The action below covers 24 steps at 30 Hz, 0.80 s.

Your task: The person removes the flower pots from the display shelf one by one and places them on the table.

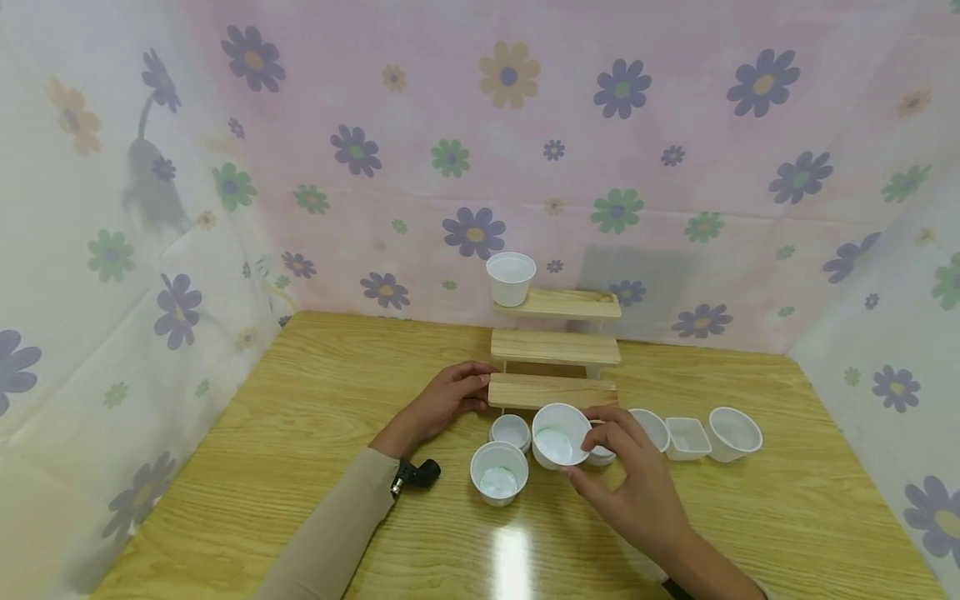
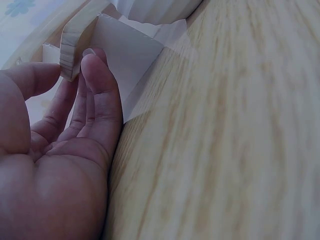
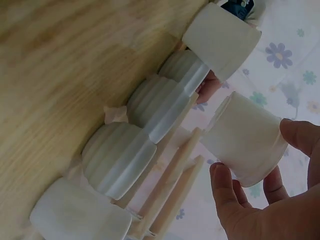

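My right hand (image 1: 637,487) pinches a white plastic cup (image 1: 557,442) by its rim, in front of a three-step wooden display stand (image 1: 553,390). In the right wrist view, thumb and fingers hold this cup (image 3: 245,139) tilted, off the table. At the stand's left side, my left hand (image 1: 452,394) grips the end of the lowest board (image 2: 74,52) between thumb and fingers, as the left wrist view shows. A similar cup (image 1: 511,279) stands on the top step's left end. Another white cup (image 1: 498,477) is on the table, left of the held one.
A small round ribbed bowl (image 1: 510,432) stands before the stand, another partly behind my right hand. To the right are a round bowl (image 1: 651,429), a square dish (image 1: 687,437) and a white cup (image 1: 733,433). A flowered cloth (image 1: 420,250) hangs behind the wooden table (image 1: 315,467).
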### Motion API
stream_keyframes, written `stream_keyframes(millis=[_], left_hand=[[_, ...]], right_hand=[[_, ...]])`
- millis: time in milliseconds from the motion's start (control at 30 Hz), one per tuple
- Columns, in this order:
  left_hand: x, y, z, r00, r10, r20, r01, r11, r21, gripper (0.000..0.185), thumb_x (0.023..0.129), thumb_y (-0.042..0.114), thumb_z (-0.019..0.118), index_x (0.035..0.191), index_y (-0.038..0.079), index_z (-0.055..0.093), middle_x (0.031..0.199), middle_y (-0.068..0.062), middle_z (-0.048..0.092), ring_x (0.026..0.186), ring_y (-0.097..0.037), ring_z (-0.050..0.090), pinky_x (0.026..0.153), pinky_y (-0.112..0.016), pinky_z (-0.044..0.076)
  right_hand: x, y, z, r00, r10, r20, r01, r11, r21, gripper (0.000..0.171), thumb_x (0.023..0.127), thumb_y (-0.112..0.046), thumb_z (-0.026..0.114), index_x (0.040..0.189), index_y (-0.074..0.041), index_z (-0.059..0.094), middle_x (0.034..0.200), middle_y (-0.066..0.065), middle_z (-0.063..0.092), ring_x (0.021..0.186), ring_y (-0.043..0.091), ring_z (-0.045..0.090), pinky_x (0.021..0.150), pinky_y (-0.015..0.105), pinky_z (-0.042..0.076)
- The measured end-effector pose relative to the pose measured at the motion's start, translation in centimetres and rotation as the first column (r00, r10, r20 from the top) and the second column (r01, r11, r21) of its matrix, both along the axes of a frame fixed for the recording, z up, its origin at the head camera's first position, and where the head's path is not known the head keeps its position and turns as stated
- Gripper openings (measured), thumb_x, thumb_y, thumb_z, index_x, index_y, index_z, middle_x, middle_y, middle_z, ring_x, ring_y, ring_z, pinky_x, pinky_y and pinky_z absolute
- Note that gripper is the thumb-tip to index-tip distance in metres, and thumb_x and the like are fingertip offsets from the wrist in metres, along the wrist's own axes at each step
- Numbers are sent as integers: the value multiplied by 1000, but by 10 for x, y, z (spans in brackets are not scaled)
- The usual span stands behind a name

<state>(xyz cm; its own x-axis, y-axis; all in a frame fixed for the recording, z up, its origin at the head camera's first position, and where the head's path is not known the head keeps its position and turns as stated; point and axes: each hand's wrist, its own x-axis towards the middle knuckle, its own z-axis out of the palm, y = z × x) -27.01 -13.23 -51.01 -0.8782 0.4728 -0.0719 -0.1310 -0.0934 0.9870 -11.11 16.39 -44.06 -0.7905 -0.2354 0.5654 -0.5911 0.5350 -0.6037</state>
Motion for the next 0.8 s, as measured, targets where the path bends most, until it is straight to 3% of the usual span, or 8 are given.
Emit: stream_keyframes(millis=[233,467,800], left_hand=[[0,0,-1,1000,-5,-6,5,1000,6,37,112,16,53,141,-7,56,114,-7,66,94,-16,64,81,-27,57],[0,0,0,1000,-8,-8,8,1000,-2,39,112,16,53,143,-7,56,116,-7,65,95,-16,63,82,-27,57],[2,1,4,1000,-5,-2,5,1000,-8,39,113,17,51,144,-6,55,120,-9,65,97,-17,64,84,-28,57]], right_hand=[[10,0,-8,1000,-3,-18,4,999,45,51,69,0,97,98,-20,61,137,3,62,121,27,63,94,12,47],[21,2,-15,1000,-2,-29,4,997,75,53,66,0,99,96,-19,60,132,2,62,115,26,64,104,7,39],[25,4,-25,998,54,-33,-51,996,77,55,64,2,99,95,-21,60,130,3,62,113,25,64,102,8,42]])
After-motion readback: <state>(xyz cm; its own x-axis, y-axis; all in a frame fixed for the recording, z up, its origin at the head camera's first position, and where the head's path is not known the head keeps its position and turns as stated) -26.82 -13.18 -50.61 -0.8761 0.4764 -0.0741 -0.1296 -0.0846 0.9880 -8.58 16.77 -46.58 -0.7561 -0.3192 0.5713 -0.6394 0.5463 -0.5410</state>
